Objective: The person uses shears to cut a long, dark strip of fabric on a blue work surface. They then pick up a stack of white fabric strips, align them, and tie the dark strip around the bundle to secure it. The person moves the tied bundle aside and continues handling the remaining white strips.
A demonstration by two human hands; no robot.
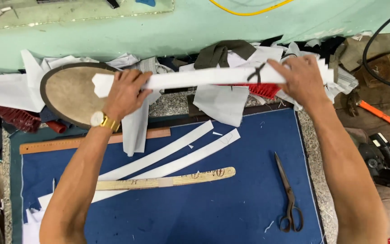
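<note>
My left hand [126, 92] and my right hand [296, 77] grip a long white strip [204, 77] of folded paper or cloth, one hand near each end, holding it level above the far edge of a blue cutting mat [213, 212]. A dark mark sits on the strip beside my right hand. I wear a gold watch on the left wrist. Below the strip, two curved white strips [177, 156] and a curved yellowish pattern ruler [168, 180] lie on the mat. Dark scissors [289, 194] lie at the mat's right side.
An oval brown pad [68, 92] sits at the left amid white paper scraps. A wooden ruler [59, 145] lies along the mat's top left. Red brush bristles [263, 90] show under the strip. Tools, an orange handle [382, 115] and a black cable lie right.
</note>
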